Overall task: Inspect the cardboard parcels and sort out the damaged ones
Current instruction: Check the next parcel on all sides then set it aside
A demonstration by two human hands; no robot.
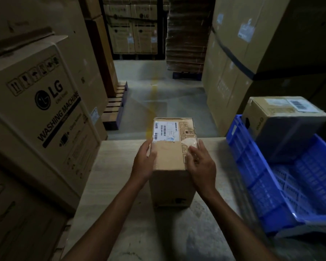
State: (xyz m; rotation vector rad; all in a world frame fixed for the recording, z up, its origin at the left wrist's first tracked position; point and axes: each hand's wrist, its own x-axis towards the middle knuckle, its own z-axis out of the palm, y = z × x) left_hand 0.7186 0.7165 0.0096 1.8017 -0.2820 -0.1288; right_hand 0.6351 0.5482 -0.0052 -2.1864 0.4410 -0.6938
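Currently: one cardboard parcel point(169, 157) stands upright on the pale table point(117, 166), at centre, tall side facing the camera. Its top face carries a white shipping label point(165, 131) with barcodes on the far half and a column of printed handling symbols along the right edge.

Left hand point(144, 161): laid against the parcel's upper left edge, fingers nearly straight and relaxed, thumb at the top rim. Not curled round anything.

Right hand point(202, 164): resting on the top face at the near right corner, fingers spread and flat, tips reaching a glossy patch of clear tape point(190, 142).

So the parcel sits between the two hands, touched by both, its base on the table.

Surroundings: blue plastic crate point(252, 166) just right of the table, apart from the parcel. A second cardboard box point(290, 129) with a barcode label stands at the crate's far end; its base is hidden. Large LG washing-machine carton point(45, 113) at left, tilted. Wooden pallet point(115, 108) on the grey floor beyond. Lighting dim; no dents or tears can be made out.
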